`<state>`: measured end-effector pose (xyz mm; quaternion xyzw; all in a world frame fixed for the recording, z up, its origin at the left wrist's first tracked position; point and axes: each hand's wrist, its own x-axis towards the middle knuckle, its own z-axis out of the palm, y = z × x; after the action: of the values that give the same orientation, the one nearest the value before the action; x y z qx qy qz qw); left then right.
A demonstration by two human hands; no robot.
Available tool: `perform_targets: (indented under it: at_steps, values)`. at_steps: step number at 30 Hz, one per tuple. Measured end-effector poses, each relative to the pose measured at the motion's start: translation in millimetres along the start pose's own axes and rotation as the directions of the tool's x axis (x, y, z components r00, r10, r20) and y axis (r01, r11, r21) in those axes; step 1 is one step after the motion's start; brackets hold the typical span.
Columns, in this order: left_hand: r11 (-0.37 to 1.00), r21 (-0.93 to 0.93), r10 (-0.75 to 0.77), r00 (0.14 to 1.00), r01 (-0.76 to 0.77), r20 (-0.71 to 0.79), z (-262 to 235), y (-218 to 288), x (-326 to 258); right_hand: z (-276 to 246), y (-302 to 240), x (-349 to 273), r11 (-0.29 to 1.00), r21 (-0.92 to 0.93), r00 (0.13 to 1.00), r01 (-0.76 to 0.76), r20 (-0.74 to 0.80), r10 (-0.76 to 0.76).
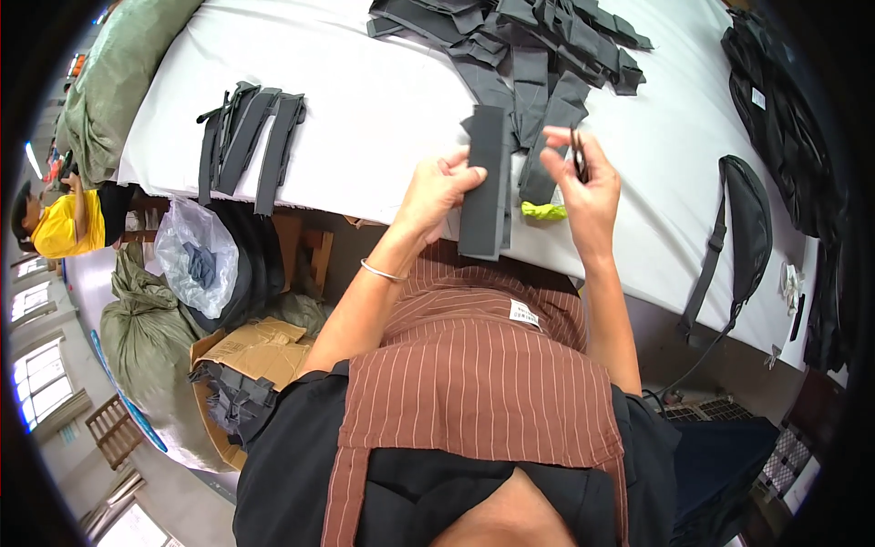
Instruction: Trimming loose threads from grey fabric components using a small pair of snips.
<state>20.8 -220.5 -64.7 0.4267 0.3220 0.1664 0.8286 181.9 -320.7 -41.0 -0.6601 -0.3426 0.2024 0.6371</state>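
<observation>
My left hand (439, 193) pinches a dark grey fabric strip (485, 201) between thumb and fingers, holding it upright over the table's near edge. To the right, my right hand (588, 196) is closed around small dark thread snips (579, 155), apart from the strip. A bright yellow-green scrap (544, 211) lies on the table below and between the hands. Just beyond the held strip, more grey strips (531, 100) trail from a heaped pile (547, 32) at the far side.
Several strips (251, 141) lie side by side on the white table (365, 91) at left. A black waist bag (749, 219) sits at right, with black bags (775, 118) beyond. A plastic bag (196, 255), cardboard box (260, 351) and person in yellow (68, 223) are at left.
</observation>
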Motion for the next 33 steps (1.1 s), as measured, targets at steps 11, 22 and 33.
perform_targets:
  at_steps: [11, 22, 33]
  values:
    - [0.975, -0.218, 0.031, 0.999, -0.033, -0.010, -10, 18, -1, 16, -26, -3, 0.941, -0.101, 0.917, 0.323, 0.278, -0.285]
    - [0.988, 0.063, 0.147, 0.976, -0.139, -0.161, 18, 7, -47, 35, -21, -1, 0.993, -0.055, 0.975, 0.105, 0.201, -0.092]
    - [0.947, -0.295, 0.139, 0.990, -0.130, 0.008, 4, 15, -50, 39, -12, 11, 0.992, 0.104, 0.978, -0.075, 0.202, 0.053]
